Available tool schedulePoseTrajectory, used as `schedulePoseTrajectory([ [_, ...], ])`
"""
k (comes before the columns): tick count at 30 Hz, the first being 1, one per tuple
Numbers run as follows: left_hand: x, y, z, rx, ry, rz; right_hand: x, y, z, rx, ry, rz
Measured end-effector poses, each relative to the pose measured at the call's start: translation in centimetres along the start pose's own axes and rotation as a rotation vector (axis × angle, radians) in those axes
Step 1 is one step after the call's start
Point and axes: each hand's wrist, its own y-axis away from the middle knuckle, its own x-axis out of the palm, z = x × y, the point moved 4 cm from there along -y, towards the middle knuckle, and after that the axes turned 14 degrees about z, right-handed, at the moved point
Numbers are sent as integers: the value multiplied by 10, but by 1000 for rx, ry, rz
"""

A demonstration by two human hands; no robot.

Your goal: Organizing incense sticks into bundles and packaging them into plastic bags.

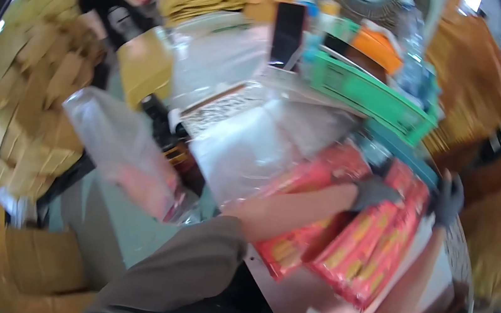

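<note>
Red packets [368,245] (slightly blurred) lie partly hidden under the left hand [377,195].

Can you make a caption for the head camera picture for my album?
Grey-gloved left grip over shiny red packs, grey-gloved right grip beside them, green basket beyond.

Two hands [377,195] [449,201], one green crate [366,97]

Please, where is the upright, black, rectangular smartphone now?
In the head view, the smartphone is near the top, slightly right of centre, to the left of the green plastic basket.
</note>
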Motion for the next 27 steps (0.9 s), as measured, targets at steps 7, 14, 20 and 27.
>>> schedulePoseTrajectory([
  [7, 10, 19, -12, -160, -165, -185, 3, 11, -16, -13, -89, -141],
  [14, 14, 1, -4, 155, 142, -53, -3, 2, 11, -67, 270, 10],
  [20, 26, 69, -68, -14, 260, 188, 18, 122, 66, 62, -333, -58],
  [27, -43, 166, -51, -105, -1154, -523, 152, 205, 127, 494, -863, 402],
])
